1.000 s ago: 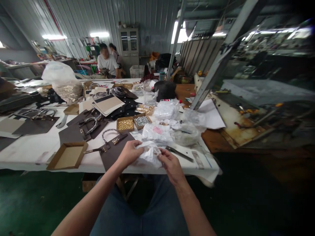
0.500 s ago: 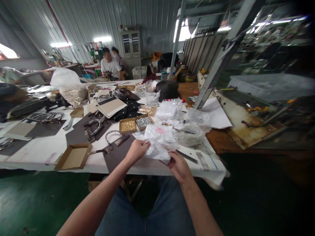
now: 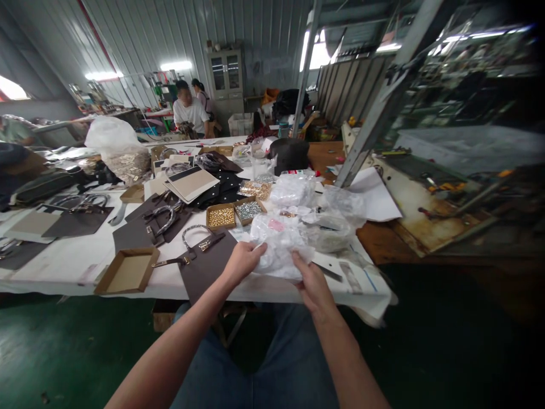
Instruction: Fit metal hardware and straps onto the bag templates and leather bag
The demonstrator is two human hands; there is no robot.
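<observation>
A crumpled clear plastic bag [image 3: 276,262] is stretched between my two hands over the table's front edge. Its left side is pinched by my left hand [image 3: 246,260], thumb against fingers. On the other side my right hand [image 3: 311,279] grips the bag with the thumb on top; its fingertips are partly hidden behind the plastic. What lies inside the bag cannot be made out. Left of my hands is a dark brown bag panel [image 3: 208,262] with a wrapped handle and gold metal fittings. Beyond the bag, more clear plastic packets [image 3: 293,190] are heaped.
Small cardboard trays hold gold rivets [image 3: 221,216] and silver rivets [image 3: 248,210]. A shallow cardboard tray [image 3: 128,272] sits at the front left. A metal post [image 3: 370,125] rises at the right, near a worn machine [image 3: 419,204]. A person in white [image 3: 191,116] is at the back.
My hands have spread slightly apart, the right one moving right, and the plastic bag between them is opened out wider and flatter.
</observation>
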